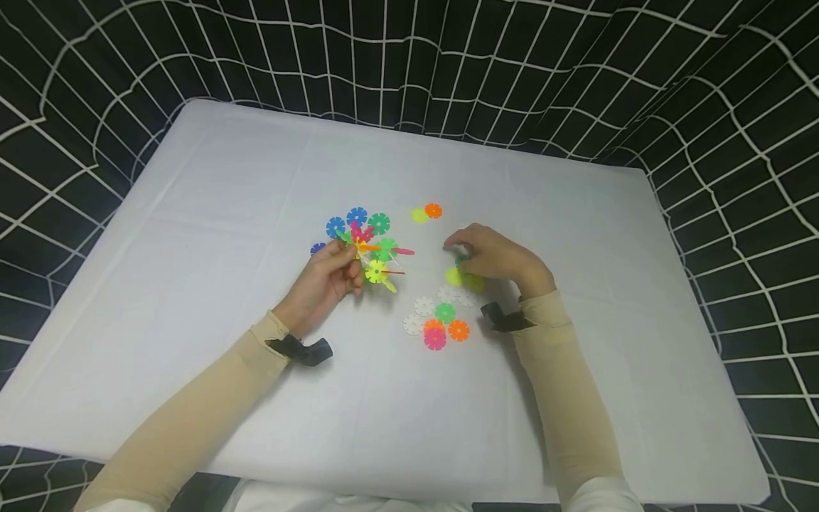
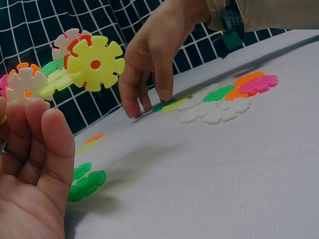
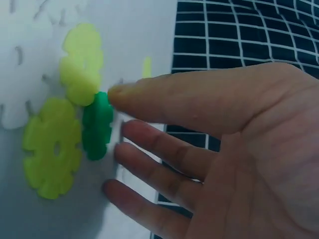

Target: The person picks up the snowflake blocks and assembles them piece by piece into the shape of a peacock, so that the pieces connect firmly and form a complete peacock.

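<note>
A cluster (image 1: pixel 374 252) of joined snowflake discs was held up off the white table (image 1: pixel 211 235) by the curled fingers of the left hand (image 1: pixel 323 283), near the table's centre. At its 3 o'clock, the right hand (image 1: pixel 493 257) was spread, its fingertips (image 3: pixel 115 93) touching a green disc (image 3: pixel 97 125) lying between two yellow discs (image 3: pixel 52 147). More loose discs (image 1: pixel 438 323) lay at that hand's 7 o'clock.

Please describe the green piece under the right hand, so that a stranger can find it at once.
On the white table, find the right hand, right of the colourful cluster. Under its fingertips lies a dark green snowflake disc. The discs touching it are yellow-green; it alone is dark green.
</note>
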The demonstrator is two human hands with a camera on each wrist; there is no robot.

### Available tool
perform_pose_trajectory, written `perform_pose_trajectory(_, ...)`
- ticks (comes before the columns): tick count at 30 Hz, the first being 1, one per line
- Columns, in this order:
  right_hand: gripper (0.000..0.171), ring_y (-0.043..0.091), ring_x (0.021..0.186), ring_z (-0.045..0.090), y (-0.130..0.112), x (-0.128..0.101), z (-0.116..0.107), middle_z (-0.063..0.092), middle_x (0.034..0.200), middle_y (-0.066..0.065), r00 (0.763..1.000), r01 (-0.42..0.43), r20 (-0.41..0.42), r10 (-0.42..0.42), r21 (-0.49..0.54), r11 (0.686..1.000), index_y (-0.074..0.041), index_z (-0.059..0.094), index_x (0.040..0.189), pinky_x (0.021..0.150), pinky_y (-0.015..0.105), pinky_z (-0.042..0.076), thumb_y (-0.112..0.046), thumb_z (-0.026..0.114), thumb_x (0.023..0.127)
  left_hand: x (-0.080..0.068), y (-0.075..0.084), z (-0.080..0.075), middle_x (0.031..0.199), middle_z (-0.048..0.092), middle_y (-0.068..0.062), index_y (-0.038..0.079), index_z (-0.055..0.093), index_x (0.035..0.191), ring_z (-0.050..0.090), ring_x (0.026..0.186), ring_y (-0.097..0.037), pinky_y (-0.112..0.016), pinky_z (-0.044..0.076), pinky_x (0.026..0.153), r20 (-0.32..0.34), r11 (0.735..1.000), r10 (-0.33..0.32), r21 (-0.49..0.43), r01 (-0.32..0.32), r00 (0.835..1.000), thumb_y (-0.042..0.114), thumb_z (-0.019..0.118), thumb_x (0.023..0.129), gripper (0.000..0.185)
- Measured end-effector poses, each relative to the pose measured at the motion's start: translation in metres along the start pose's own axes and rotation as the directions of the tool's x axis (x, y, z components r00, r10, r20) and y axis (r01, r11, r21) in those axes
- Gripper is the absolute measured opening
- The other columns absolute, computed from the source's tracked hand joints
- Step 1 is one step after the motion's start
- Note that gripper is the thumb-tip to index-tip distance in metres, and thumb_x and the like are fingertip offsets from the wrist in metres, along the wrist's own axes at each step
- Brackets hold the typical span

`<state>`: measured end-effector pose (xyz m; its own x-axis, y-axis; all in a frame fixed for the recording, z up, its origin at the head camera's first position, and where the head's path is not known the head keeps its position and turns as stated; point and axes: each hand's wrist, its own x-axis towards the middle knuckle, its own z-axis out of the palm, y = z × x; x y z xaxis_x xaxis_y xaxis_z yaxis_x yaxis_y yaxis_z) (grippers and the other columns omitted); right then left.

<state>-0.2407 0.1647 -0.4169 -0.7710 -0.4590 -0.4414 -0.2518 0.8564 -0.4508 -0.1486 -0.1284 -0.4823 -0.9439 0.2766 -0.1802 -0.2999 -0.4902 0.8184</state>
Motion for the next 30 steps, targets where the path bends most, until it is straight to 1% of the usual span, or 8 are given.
perform_pose_trajectory(4,0.048,0.032,0.117,0.046,0.002,0.002,0.001,0.053,0.13,0.017,1.0,0.0,-0.029,0.0,-0.026,1.0,-0.009,0.059,0.138,0.103,0.05,0.047,-0.006,0.059,0.091,0.0,0.001,0.001,0.076,0.052,0.001,0.015,0.04,0.09,0.053,0.071,-0.015,-0.026,0.047,0.066,-0.002,1.0,-0.003,-0.001,0.003,1.0,0.021,0.044,0.109,0.02)
perform_pose_trajectory(8,0.042,0.032,0.117,0.051,0.005,0.008,0.004,0.054,0.129,0.017,0.993,-0.071,-0.093,0.07,-0.008,0.997,-0.008,0.059,0.137,0.104,0.051,0.049,-0.013,0.06,0.095,-0.001,0.001,0.001,0.076,0.052,0.001,0.015,0.041,0.091,0.053,0.071,-0.015,-0.026,0.048,0.066,-0.004,1.0,-0.005,0.007,0.005,1.0,0.022,0.045,0.109,0.02)
perform_pose_trajectory(13,0.038,0.032,0.114,0.055,0.007,0.015,0.008,0.057,0.126,0.015,0.973,-0.145,-0.177,0.146,0.019,0.989,-0.008,0.06,0.132,0.105,0.052,0.049,-0.021,0.065,0.097,-0.002,0.001,0.001,0.076,0.052,0.001,0.015,0.041,0.092,0.053,0.072,-0.016,-0.026,0.048,0.067,-0.003,1.0,-0.005,0.016,0.006,1.0,0.022,0.045,0.109,0.018)
perform_pose_trajectory(19,0.034,0.031,0.108,0.057,0.005,0.018,0.012,0.062,0.121,0.013,0.961,-0.15,-0.233,0.148,0.009,0.989,-0.007,0.058,0.125,0.1,0.051,0.052,-0.02,0.069,0.095,-0.002,0.001,0.001,0.076,0.052,0.001,0.015,0.041,0.091,0.054,0.071,-0.015,-0.026,0.048,0.066,-0.002,1.0,0.0,0.014,0.0,1.0,0.021,0.044,0.109,0.019)
perform_pose_trajectory(22,0.029,0.032,0.11,0.058,0.002,0.019,0.013,0.063,0.124,0.015,0.964,-0.104,-0.242,0.109,0.031,0.994,-0.008,0.057,0.124,0.1,0.051,0.052,-0.015,0.066,0.096,-0.001,0.0,0.0,0.076,0.053,0.001,0.015,0.041,0.09,0.054,0.071,-0.015,-0.025,0.048,0.066,-0.001,1.0,0.004,0.011,-0.004,1.0,0.021,0.044,0.109,0.02)
perform_pose_trajectory(25,0.028,0.032,0.113,0.058,-0.004,0.018,0.013,0.064,0.126,0.015,0.973,-0.008,-0.23,0.031,0.099,0.995,-0.009,0.06,0.127,0.101,0.05,0.052,-0.011,0.062,0.098,-0.001,0.0,0.0,0.076,0.053,0.001,0.015,0.04,0.089,0.054,0.07,-0.015,-0.026,0.049,0.065,0.003,1.0,0.007,0.008,-0.007,1.0,0.02,0.042,0.109,0.021)
perform_pose_trajectory(27,0.028,0.03,0.114,0.058,-0.01,0.016,0.014,0.065,0.125,0.013,0.972,0.072,-0.232,-0.034,0.158,0.985,-0.01,0.063,0.127,0.101,0.047,0.053,-0.01,0.061,0.099,-0.001,-0.001,0.0,0.076,0.053,0.001,0.015,0.04,0.088,0.054,0.07,-0.015,-0.026,0.048,0.065,0.006,1.0,0.008,0.008,-0.008,1.0,0.02,0.042,0.109,0.022)
perform_pose_trajectory(30,0.026,0.027,0.105,0.065,-0.022,0.01,0.013,0.069,0.116,0.01,0.962,0.178,-0.251,-0.111,0.264,0.948,-0.009,0.066,0.124,0.096,0.042,0.056,-0.011,0.064,0.098,0.0,-0.001,0.0,0.077,0.052,0.001,0.015,0.039,0.088,0.053,0.071,-0.015,-0.026,0.048,0.066,0.011,1.0,0.009,0.015,-0.01,1.0,0.021,0.043,0.109,0.022)
